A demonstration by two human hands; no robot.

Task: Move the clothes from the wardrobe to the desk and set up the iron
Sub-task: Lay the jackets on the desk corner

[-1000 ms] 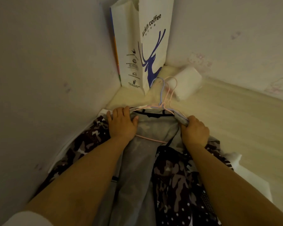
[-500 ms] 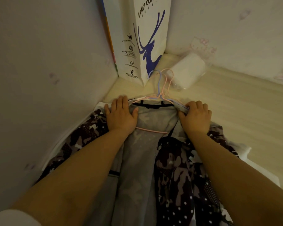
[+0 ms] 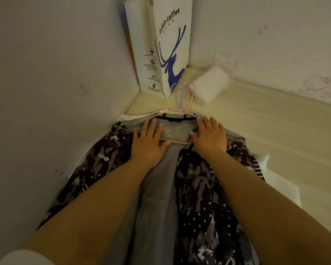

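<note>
A dark camouflage-patterned jacket [image 3: 203,188] with a grey lining lies spread on the pale desk [image 3: 266,134], still on its hangers. Pink and light blue wire hangers [image 3: 185,104] stick out past the collar toward the corner. My left hand [image 3: 148,142] lies flat on the grey lining near the collar, fingers straight. My right hand [image 3: 210,135] rests flat on the right side of the collar, fingers spread. White cloth [image 3: 279,188] shows under the jacket at the right. No iron is in view.
A tall white paper coffee bag [image 3: 161,48] with a blue deer stands in the corner where the walls meet. A white plastic-wrapped tissue pack [image 3: 210,84] lies beside it against the back wall. A wall closes in the left side.
My right hand has let go of the hanger shoulder it was gripping and now lies flat and open. My left hand slid slightly toward the middle. The jacket stays put.
</note>
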